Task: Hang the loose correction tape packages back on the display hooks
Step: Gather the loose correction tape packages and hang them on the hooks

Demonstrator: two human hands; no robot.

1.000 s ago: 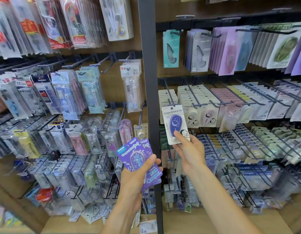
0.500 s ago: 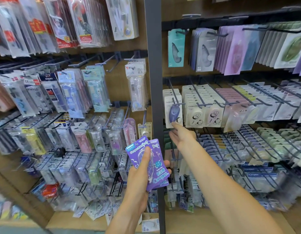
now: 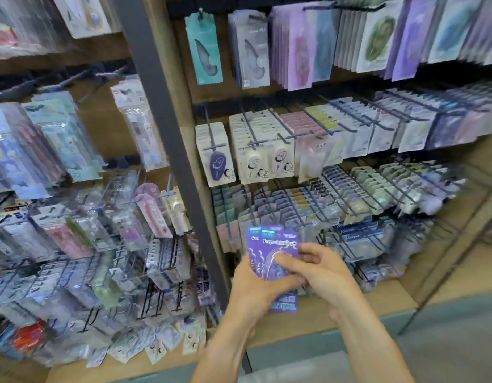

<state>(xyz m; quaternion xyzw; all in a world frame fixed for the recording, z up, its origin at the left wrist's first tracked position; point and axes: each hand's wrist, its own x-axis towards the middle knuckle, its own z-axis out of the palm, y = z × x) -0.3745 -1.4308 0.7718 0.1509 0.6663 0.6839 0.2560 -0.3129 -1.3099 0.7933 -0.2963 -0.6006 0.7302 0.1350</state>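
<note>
The right hand left the hung white package, now pinching the purple packages.

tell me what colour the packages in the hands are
Purple packages, best seen in the head view.

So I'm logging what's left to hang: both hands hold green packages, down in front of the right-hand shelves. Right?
Not quite: the packages are purple, not green, as the head view shows. The left hand and right hand both hold them, low before the right-hand shelves.

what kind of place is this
Most likely a stationery shop aisle: rows of carded correction tape packs hang on wire hooks across a wooden display, and both hands hold purple packs.
</note>
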